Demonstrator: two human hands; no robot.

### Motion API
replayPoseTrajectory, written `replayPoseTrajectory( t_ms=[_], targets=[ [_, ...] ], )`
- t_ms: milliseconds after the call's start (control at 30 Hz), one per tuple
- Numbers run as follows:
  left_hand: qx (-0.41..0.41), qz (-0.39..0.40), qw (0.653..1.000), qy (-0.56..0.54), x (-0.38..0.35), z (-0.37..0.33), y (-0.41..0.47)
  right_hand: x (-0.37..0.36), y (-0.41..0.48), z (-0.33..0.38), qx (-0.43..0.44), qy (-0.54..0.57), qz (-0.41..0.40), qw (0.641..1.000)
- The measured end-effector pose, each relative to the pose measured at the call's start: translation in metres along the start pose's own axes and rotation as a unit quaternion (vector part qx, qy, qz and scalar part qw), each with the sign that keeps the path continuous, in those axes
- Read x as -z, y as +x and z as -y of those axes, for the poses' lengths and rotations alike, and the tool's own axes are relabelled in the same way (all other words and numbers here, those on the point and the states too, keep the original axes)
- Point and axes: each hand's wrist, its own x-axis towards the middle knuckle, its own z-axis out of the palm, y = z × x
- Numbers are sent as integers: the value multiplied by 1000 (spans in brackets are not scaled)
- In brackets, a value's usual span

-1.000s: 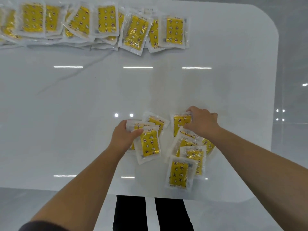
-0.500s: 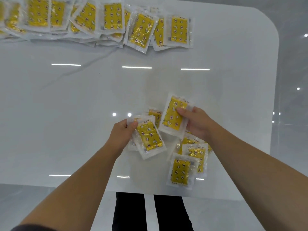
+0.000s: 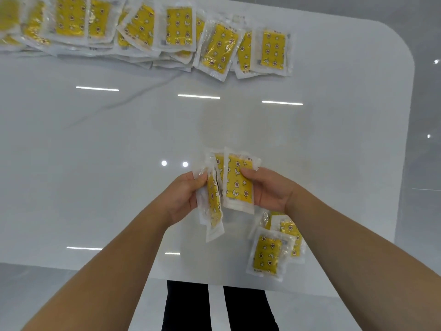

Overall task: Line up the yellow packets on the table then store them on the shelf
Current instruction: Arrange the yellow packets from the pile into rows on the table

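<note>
Above the white table (image 3: 119,175), my left hand (image 3: 183,197) grips a small bunch of yellow packets (image 3: 212,201) held on edge. Right beside them my right hand (image 3: 269,189) holds one yellow packet (image 3: 238,182) upright, thumb across its face, touching the bunch. A few more yellow packets (image 3: 269,254) lie overlapped on the table near its front edge, under my right forearm. A long overlapping row of yellow packets (image 3: 179,27) runs along the far side of the table, ending with one packet (image 3: 273,52) at its right.
The table's rounded right corner (image 3: 403,51) and right edge are close to the packets. Its front edge (image 3: 214,281) runs just above my dark trouser legs (image 3: 186,306). Grey glossy floor surrounds the table. No shelf is in view.
Both hands have lifted their packets off the table and brought them together. The right hand's packet has swung from tilted to upright against the left hand's bunch.
</note>
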Motion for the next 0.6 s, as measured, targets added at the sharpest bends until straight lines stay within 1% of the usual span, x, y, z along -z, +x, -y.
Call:
replayPoseTrajectory(
  t_ms=[67,100,200,267,433,533,600],
  targets=[
    [10,-26,999,32,3,-5,3,-6,3,6,20,-24,-31,999],
    [10,-53,997,55,5,-9,4,-7,5,11,38,-33,-55,997],
    [-25,-175,979,106,14,-29,14,-9,10,34,105,-43,-157,981],
    [-69,-241,960,120,21,-52,20,-10,12,58,136,-32,-198,970],
    [-164,-320,912,197,20,-143,42,-37,32,129,179,-62,-235,953],
    [-204,-347,882,244,19,-205,71,-60,55,174,232,-77,-266,932],
    [-221,-381,854,278,20,-241,95,-72,72,201,258,-91,-294,916]
  ],
)
